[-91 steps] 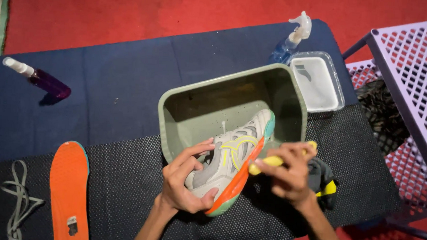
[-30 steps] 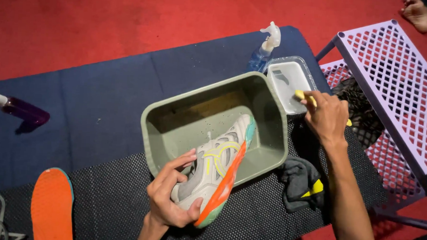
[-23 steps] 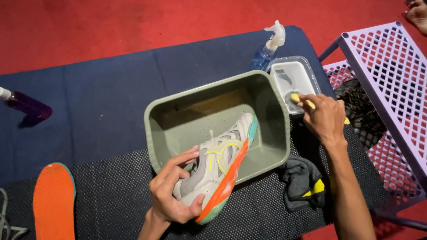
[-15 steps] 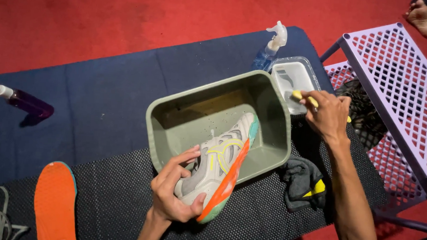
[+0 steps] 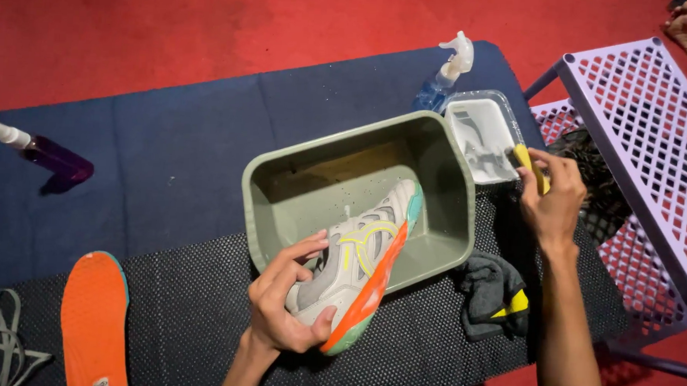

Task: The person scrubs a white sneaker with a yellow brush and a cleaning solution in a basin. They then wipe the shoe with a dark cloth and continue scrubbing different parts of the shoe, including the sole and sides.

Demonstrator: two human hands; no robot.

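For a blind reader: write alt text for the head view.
A left hand holds a grey, orange-soled shoe over a green tub. The right hand holds a yellow brush at a small clear container.

The flat orange insole (image 5: 93, 321) was cut off by the bottom edge. Most of the small yellow brush (image 5: 524, 158) was hidden inside the right hand (image 5: 552, 200), and the grey-and-white sneaker's (image 5: 360, 263) heel was covered by the left hand (image 5: 284, 306).
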